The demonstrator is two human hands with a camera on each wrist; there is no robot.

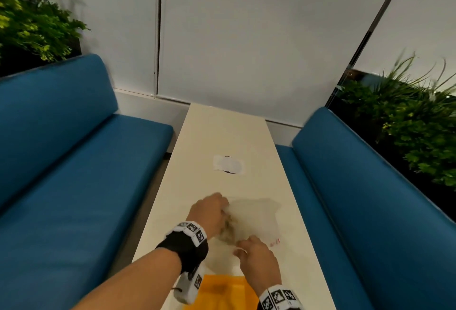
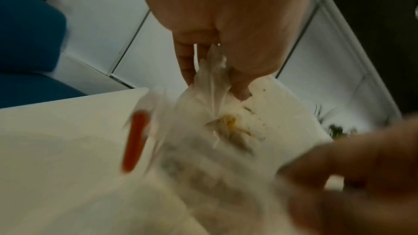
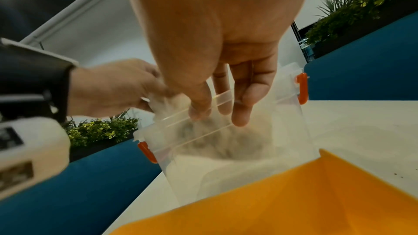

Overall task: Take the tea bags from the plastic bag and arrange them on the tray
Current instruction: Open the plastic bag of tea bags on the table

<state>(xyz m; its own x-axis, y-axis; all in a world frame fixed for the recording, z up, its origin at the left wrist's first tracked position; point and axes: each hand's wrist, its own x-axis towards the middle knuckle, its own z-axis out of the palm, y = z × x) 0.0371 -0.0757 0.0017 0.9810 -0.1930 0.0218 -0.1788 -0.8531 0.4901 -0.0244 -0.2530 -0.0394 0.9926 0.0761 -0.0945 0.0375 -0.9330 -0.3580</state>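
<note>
A clear plastic bag (image 1: pixel 256 218) with red zip ends lies across the white table (image 1: pixel 222 131). My left hand (image 1: pixel 214 211) pinches its bunched closed end (image 2: pixel 210 78), lifting it. At the zip mouth (image 3: pixel 203 112), my right hand (image 1: pixel 246 248) pinches one lip between thumb and fingers (image 3: pixel 242 115). Tea bags (image 3: pixel 217 140) show as a brownish clump inside the bag (image 1: pixel 228 229), blurred by motion. The orange tray (image 1: pixel 222 292) sits at the near table edge, just below the bag's mouth (image 3: pixel 294 203). I see nothing on the tray's visible part.
Blue benches (image 1: pixel 74 161) (image 1: pixel 365 198) run along both sides of the narrow table. Planters with green plants (image 1: pixel 32 25) (image 1: pixel 407 112) stand behind the benches. A white round patch (image 1: pixel 228 164) marks the table's middle. A pale wall closes the far end.
</note>
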